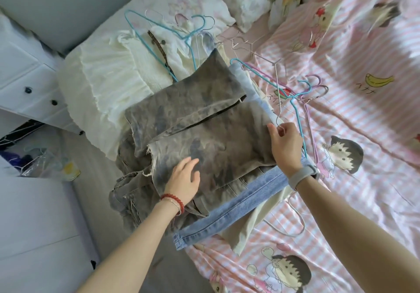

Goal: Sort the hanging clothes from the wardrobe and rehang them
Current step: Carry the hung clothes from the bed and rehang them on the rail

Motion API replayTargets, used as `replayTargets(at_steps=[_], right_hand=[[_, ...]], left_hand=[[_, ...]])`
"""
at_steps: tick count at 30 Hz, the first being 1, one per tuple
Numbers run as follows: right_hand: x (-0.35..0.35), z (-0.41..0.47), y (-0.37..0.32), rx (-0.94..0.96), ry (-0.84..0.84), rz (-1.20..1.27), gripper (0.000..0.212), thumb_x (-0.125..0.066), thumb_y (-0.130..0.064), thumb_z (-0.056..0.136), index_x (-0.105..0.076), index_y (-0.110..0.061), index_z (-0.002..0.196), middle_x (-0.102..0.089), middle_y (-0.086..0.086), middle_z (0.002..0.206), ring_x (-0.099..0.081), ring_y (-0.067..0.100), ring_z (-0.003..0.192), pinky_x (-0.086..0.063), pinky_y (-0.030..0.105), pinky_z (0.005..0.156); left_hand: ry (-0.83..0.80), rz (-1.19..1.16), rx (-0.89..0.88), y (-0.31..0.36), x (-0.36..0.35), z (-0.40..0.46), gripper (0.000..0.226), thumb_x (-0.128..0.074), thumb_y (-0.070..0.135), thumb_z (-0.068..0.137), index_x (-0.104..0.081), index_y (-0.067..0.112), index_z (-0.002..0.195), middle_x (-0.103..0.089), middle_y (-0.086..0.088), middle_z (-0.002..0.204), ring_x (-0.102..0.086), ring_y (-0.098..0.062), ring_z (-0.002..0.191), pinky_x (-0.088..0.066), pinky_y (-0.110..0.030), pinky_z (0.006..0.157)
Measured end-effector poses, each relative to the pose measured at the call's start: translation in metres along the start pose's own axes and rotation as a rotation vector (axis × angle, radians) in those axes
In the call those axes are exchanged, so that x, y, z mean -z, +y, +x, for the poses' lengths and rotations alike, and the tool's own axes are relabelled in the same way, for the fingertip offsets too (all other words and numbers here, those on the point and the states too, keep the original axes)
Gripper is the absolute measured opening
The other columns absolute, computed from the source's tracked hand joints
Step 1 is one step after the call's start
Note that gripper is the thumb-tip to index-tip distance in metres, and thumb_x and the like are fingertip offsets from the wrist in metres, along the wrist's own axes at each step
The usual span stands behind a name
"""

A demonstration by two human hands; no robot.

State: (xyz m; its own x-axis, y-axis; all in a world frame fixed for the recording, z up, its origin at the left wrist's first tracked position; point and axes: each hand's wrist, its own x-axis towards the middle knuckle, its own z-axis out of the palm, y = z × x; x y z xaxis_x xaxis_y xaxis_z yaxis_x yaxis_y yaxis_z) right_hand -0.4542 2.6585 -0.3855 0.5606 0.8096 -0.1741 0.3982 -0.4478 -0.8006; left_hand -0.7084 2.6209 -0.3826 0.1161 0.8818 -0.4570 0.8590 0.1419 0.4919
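Clothes lie piled on the bed [341, 133] rather than on a rail, so by my reading the sorting is under way and the rehanging has hardly begun; no wardrobe shows in view. Topmost, at the near left edge of the bed, is a folded pair of grey, bleach-mottled denim jeans [200, 120], stiff and heavy-looking, with a frayed raw hem. Under them runs a pale blue denim leg [229, 215], and to the far left sits a heap of cream ruffled garments [113, 74], thin and crinkled. Loose wire hangers [302, 101] in blue, pink and white lie scattered to the right on the pink striped cartoon sheet, more at the far side. The left hand [185, 179] rests flat with straight fingers on the grey jeans, holding nothing. The right hand [286, 145] has its grip closed on the hook of a white hanger [277, 120] just beside the jeans' right edge, probably to thread them on.
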Motion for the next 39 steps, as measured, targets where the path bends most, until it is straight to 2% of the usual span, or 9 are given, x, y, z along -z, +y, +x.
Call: replayTargets(at_steps=[8, 12, 16, 18, 20, 23, 30, 34, 39], right_hand=[[0.037, -0.036, -0.028, 0.281, -0.135, 0.021, 0.018, -0.065, -0.028, 0.084, -0.055, -0.013, 0.081, -0.049, -0.018, 0.064, -0.048, 0.000, 0.059, -0.035, 0.011, 0.056], [0.052, -0.043, -0.034, 0.385, -0.203, 0.019, 0.016, -0.066, -0.025, 0.082, -0.058, -0.013, 0.078, -0.054, -0.012, 0.067, -0.053, 0.009, 0.063, -0.039, 0.017, 0.059], [0.052, -0.039, -0.035, 0.379, -0.277, -0.125, 0.020, -0.062, -0.028, 0.085, -0.061, -0.008, 0.084, -0.062, 0.001, 0.069, -0.056, 0.018, 0.064, -0.041, 0.028, 0.061], [0.048, -0.036, -0.033, 0.407, -0.251, -0.247, 0.022, -0.060, -0.029, 0.087, -0.063, -0.007, 0.086, -0.066, 0.010, 0.072, -0.059, 0.027, 0.067, -0.040, 0.030, 0.062], [0.044, -0.034, -0.032, 0.468, -0.220, -0.316, 0.021, -0.059, -0.027, 0.088, -0.065, -0.007, 0.086, -0.067, 0.012, 0.075, -0.061, 0.031, 0.074, -0.042, 0.034, 0.064], [0.033, -0.030, -0.040, 0.542, -0.217, -0.349, 0.018, -0.059, -0.024, 0.088, -0.066, -0.007, 0.086, -0.067, 0.011, 0.085, -0.058, 0.033, 0.085, -0.040, 0.039, 0.076], [-0.021, -0.061, -0.096, 0.739, -0.192, -0.328, 0.026, -0.055, -0.016, 0.090, -0.061, -0.003, 0.112, -0.058, 0.019, 0.113, -0.050, 0.038, 0.111, -0.019, 0.045, 0.105], [-0.044, -0.089, -0.136, 0.842, -0.191, -0.277, 0.033, -0.045, -0.014, 0.094, -0.051, -0.004, 0.126, -0.049, 0.017, 0.131, -0.034, 0.033, 0.132, -0.002, 0.051, 0.112], [-0.057, -0.138, -0.173, 0.940, -0.222, -0.215, 0.034, -0.040, -0.010, 0.095, -0.046, -0.004, 0.128, -0.041, 0.014, 0.141, -0.027, 0.028, 0.137, -0.003, 0.050, 0.114]], left_hand=[[0.594, 0.228, -0.376, 0.082, 0.131, 0.053, 0.061, -0.047, 0.020, 0.093, -0.017, 0.011, 0.146, -0.012, -0.015, 0.154, -0.008, -0.034, 0.141, -0.012, -0.045, 0.113], [0.468, 0.496, -0.336, 0.092, 0.156, 0.066, 0.049, -0.033, 0.036, 0.097, -0.023, 0.025, 0.144, -0.024, -0.004, 0.152, -0.004, -0.025, 0.143, 0.002, -0.054, 0.111], [0.458, 0.462, -0.328, 0.076, 0.158, 0.051, 0.028, -0.032, 0.027, 0.099, -0.057, 0.014, 0.104, -0.064, -0.009, 0.105, -0.054, -0.028, 0.109, -0.016, -0.044, 0.110], [0.483, 0.384, -0.321, 0.061, 0.153, 0.028, 0.026, -0.041, 0.027, 0.097, -0.060, 0.011, 0.091, -0.066, -0.015, 0.089, -0.060, -0.035, 0.086, -0.040, -0.040, 0.084], [0.556, 0.341, -0.278, 0.046, 0.145, -0.002, 0.024, -0.052, 0.029, 0.093, -0.063, 0.011, 0.080, -0.066, -0.015, 0.073, -0.061, -0.037, 0.066, -0.042, -0.036, 0.057], [0.588, 0.250, -0.253, 0.026, 0.123, -0.053, 0.024, -0.059, 0.025, 0.088, -0.064, 0.009, 0.071, -0.059, -0.011, 0.050, -0.056, -0.033, 0.045, -0.039, -0.031, 0.042], [0.666, -0.144, -0.036, -0.019, 0.104, -0.141, 0.027, -0.056, 0.028, 0.090, -0.060, 0.018, 0.064, -0.047, 0.008, 0.040, -0.046, -0.012, 0.043, -0.028, -0.018, 0.041], [0.693, -0.248, -0.055, -0.026, 0.116, -0.185, 0.024, -0.051, 0.034, 0.090, -0.054, 0.024, 0.069, -0.047, 0.006, 0.044, -0.048, -0.011, 0.044, -0.036, -0.023, 0.045], [0.760, -0.243, -0.075, -0.037, 0.122, -0.241, 0.028, -0.054, 0.033, 0.089, -0.051, 0.022, 0.063, -0.049, 0.003, 0.047, -0.044, -0.011, 0.044, -0.037, -0.031, 0.046]])
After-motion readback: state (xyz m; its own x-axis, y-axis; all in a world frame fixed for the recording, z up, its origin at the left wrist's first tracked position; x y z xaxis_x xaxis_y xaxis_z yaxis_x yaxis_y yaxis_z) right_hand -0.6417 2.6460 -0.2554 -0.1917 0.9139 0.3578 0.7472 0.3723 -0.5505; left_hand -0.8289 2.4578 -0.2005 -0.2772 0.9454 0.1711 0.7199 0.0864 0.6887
